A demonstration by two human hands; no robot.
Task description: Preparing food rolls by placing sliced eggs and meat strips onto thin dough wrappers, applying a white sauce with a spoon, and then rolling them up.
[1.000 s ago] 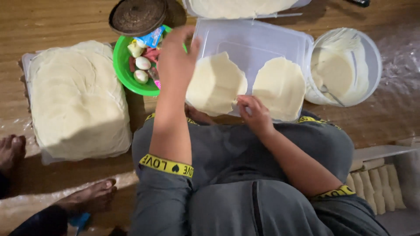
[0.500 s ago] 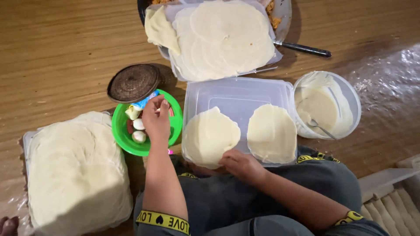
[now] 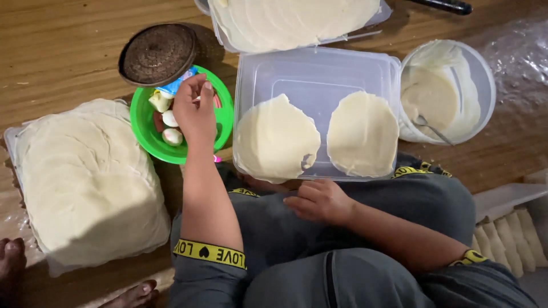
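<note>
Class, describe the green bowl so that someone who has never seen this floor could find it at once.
Start at the clear plastic tray holding two pale round wrappers. Just left of it, under the left hand, sits the green bowl, with peeled eggs inside. It is the only bright green thing; the round woven lid beside it is dark brown.

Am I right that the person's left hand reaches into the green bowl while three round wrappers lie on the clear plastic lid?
Not quite. The left hand does reach into the green bowl, but only two round wrappers lie on the clear plastic lid, not three: one wrapper on the left and one on the right. The head view shows this.
</note>
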